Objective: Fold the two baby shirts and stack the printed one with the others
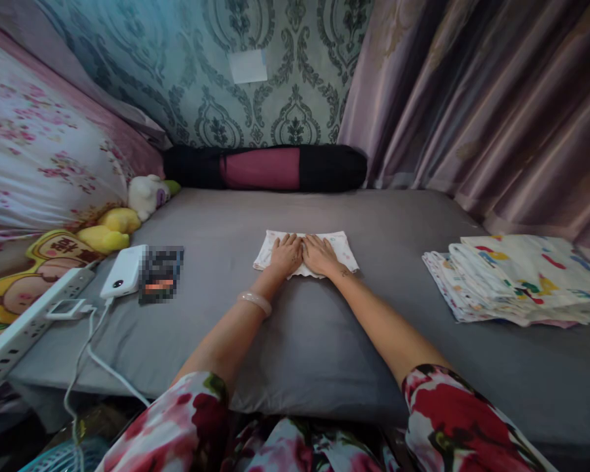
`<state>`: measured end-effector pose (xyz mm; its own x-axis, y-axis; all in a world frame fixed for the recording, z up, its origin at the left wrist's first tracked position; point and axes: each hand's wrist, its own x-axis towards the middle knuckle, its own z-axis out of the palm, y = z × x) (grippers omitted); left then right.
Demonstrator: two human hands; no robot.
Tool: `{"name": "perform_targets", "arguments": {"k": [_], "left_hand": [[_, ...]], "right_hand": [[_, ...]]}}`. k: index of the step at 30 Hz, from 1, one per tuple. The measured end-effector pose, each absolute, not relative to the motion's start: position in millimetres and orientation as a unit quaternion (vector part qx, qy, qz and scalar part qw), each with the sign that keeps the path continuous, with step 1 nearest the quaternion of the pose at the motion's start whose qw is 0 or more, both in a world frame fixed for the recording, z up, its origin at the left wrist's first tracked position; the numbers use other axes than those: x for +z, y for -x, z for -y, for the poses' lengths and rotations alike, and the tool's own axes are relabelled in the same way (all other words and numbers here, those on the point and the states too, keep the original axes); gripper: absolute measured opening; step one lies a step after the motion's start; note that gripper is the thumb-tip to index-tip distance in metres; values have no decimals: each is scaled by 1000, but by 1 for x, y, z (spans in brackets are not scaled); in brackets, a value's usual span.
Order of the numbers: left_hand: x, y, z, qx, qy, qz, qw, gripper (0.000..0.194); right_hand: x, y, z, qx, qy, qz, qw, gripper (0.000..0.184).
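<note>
A folded white cloth [343, 250] with a faint print lies on the grey sheet [216, 223] in front of me. My left hand [287, 254] rests flat on its middle, fingers stretched forward. Close beside it, my right hand [319, 254] presses flat on the same cloth, its fingers also stretched out. The two hands almost touch at the cloth's centre. Parts of the cloth under my palms are hidden.
To the right is a stack of folded printed cloths [526, 282]. At left lie a white power bank [124, 272], a blurred-out dark item [161, 275], a power strip [34, 321] with cables, and plush toys [103, 236]. A black and maroon bolster [260, 168] lies along the wall.
</note>
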<state>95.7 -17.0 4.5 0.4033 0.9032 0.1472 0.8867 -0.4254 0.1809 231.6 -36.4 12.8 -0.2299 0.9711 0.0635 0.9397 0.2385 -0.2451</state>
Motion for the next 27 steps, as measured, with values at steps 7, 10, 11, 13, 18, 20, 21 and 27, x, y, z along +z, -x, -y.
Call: {"name": "perform_targets", "arguments": {"k": [7, 10, 11, 13, 18, 20, 21, 27], "left_hand": [[4, -86, 15, 112, -828, -549, 30, 52], [5, -83, 14, 110, -817, -565, 29, 54], [4, -82, 13, 113, -814, -569, 27, 53], [3, -80, 12, 121, -808, -576, 18, 52], [0, -73, 9, 129, -794, -593, 18, 51], [1, -70, 9, 118, -793, -597, 27, 52], [2, -69, 9, 112, -794, -597, 31, 52], [6, -60, 9, 90, -813, -574, 41, 55]], "right_hand": [[8, -240, 36, 55, 648, 752, 109, 52], [7, -245, 36, 45, 668, 734, 115, 52], [6, -248, 37, 43, 675, 728, 115, 52], [7, -252, 39, 37, 686, 718, 112, 54], [10, -263, 44, 22, 710, 696, 110, 57], [11, -267, 46, 21, 716, 688, 113, 57], [11, -269, 47, 22, 718, 687, 114, 57], [9, -279, 47, 32, 715, 690, 108, 58]]}}
